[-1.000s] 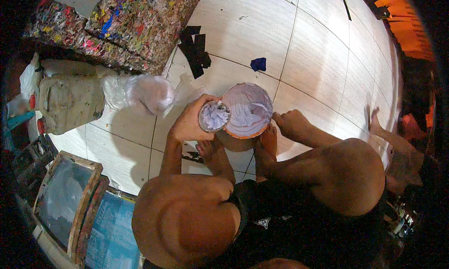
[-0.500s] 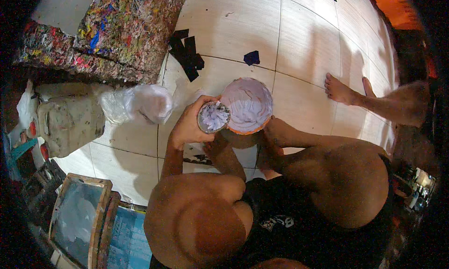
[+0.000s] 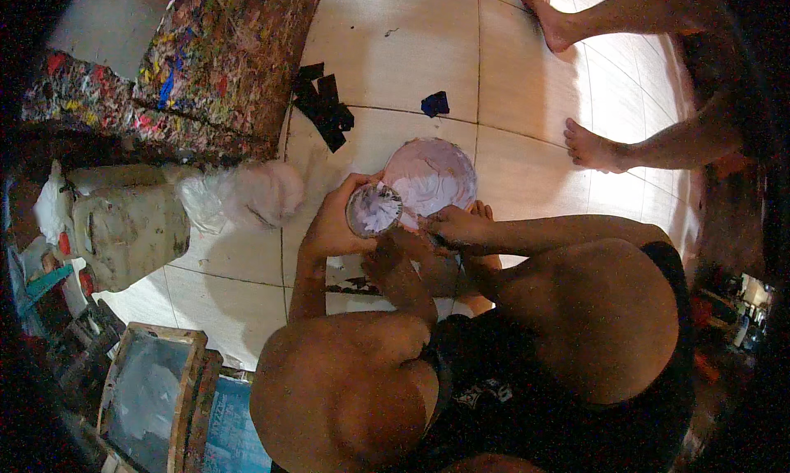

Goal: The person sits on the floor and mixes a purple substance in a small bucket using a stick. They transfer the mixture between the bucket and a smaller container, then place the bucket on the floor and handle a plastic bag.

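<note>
Clasping a cup left of the wide tub is the left hand; by the tub's near rim, the right hand, whose hold I can't tell.

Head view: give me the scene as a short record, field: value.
left hand: wrapped around cup
right hand: at tub's near edge; grip unclear
cup: pale contents, left of tub
tub: pale paste inside
floor: light tiles; black scraps, dark blue scrap beyond tub
left side: beige container, clear plastic bag, wood-edged frame
upper right: another person's bare feet
</note>
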Demonstrator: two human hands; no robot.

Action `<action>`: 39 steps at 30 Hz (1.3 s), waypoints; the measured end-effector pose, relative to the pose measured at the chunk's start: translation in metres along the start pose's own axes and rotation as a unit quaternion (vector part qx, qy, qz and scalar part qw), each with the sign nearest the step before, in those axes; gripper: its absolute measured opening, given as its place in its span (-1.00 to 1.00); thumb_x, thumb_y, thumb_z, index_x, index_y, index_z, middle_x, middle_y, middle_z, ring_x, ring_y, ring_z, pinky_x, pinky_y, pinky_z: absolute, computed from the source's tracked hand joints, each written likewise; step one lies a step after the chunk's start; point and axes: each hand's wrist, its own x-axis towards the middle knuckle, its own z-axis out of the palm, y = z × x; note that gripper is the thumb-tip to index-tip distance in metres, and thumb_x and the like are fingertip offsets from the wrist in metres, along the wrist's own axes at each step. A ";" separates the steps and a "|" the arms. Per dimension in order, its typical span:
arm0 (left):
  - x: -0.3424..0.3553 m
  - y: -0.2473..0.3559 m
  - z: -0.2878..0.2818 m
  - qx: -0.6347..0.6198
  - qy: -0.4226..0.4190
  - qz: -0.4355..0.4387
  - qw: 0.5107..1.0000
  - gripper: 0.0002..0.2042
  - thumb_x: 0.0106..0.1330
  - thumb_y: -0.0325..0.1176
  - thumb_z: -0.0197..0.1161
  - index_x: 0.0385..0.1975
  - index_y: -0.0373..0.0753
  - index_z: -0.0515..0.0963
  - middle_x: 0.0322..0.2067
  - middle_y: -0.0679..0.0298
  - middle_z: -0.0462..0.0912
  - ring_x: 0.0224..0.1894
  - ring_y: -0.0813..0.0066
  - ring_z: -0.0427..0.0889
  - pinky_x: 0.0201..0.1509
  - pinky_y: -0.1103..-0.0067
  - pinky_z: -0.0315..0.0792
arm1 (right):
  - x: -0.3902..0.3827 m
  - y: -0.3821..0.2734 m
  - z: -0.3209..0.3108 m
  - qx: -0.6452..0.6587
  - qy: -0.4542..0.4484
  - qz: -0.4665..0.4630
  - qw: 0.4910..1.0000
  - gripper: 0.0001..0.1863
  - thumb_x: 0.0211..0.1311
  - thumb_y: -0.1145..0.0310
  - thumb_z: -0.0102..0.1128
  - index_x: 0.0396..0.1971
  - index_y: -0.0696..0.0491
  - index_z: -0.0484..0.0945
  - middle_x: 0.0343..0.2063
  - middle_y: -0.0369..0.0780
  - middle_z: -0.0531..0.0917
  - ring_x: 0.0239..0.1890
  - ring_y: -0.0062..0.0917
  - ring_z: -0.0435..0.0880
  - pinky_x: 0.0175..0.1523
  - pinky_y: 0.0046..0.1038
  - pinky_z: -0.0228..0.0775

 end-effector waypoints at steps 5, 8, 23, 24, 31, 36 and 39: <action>0.004 -0.004 0.008 -0.055 -0.001 -0.016 0.998 -0.20 -0.43 -0.49 0.45 0.03 -0.25 0.35 0.12 0.09 0.52 0.13 0.45 0.50 0.23 0.52 0.33 | 0.008 0.020 -0.008 0.006 0.090 -0.042 0.995 -0.49 0.42 -0.05 -0.06 -0.41 0.11 0.60 -0.64 -0.33 0.58 -0.61 -0.68 0.46 -0.48 -0.56 0.27; 0.004 -0.002 0.010 -0.056 0.013 0.009 0.998 -0.22 -0.41 -0.50 0.45 0.03 -0.25 0.35 0.10 0.10 0.53 0.11 0.45 0.51 0.21 0.52 0.34 | 0.003 0.031 -0.020 0.027 0.100 -0.091 0.990 -0.54 0.42 -0.01 -0.03 -0.37 0.11 0.58 -0.65 -0.36 0.50 -0.63 -0.69 0.38 -0.52 -0.59 0.21; 0.007 -0.002 0.028 -0.023 0.168 0.095 0.981 -0.29 -0.34 -0.38 0.49 -0.01 -0.21 0.40 -0.13 0.16 0.61 -0.03 0.31 0.60 0.09 0.45 0.43 | -0.122 -0.045 -0.081 -0.071 0.115 -0.161 0.978 -0.59 0.44 0.11 -0.01 -0.56 0.07 0.47 -0.71 -0.43 0.29 -0.65 -0.76 0.15 -0.56 -0.61 -0.04; 0.001 0.000 0.026 -0.021 0.181 0.093 0.979 -0.28 -0.34 -0.37 0.49 -0.01 -0.20 0.40 -0.13 0.15 0.61 -0.03 0.28 0.60 0.09 0.44 0.43 | -0.120 -0.062 -0.078 -0.110 0.128 -0.183 0.969 -0.60 0.42 0.15 0.03 -0.57 0.11 0.49 -0.73 -0.37 0.36 -0.65 -0.71 0.22 -0.54 -0.57 0.05; 0.005 -0.001 0.033 -0.075 0.241 0.121 0.960 -0.25 -0.32 -0.31 0.59 0.00 -0.22 0.38 0.00 0.13 0.58 0.06 0.29 0.57 0.15 0.44 0.42 | -0.072 -0.110 -0.052 -0.576 0.131 -0.321 0.740 -0.84 0.12 0.41 0.15 -0.29 0.07 0.61 -0.48 -0.08 0.68 -0.51 -0.24 0.66 -0.29 -0.28 0.53; 0.001 -0.002 0.034 -0.082 0.258 0.112 0.956 -0.24 -0.31 -0.31 0.60 0.00 -0.23 0.36 0.05 0.11 0.55 0.09 0.29 0.56 0.18 0.43 0.41 | -0.073 -0.128 -0.043 -0.698 0.127 -0.440 0.550 -0.79 -0.01 0.38 0.19 -0.32 0.08 0.59 -0.45 -0.23 0.64 -0.31 -0.41 0.67 -0.24 -0.39 0.52; 0.001 -0.002 0.032 -0.034 0.254 0.118 0.959 -0.23 -0.32 -0.32 0.60 0.01 -0.24 0.35 0.07 0.11 0.54 0.08 0.32 0.56 0.17 0.44 0.41 | -0.067 -0.128 -0.047 -0.722 0.102 -0.446 0.519 -0.76 -0.04 0.37 0.19 -0.30 0.07 0.58 -0.42 -0.25 0.62 -0.30 -0.43 0.65 -0.22 -0.42 0.52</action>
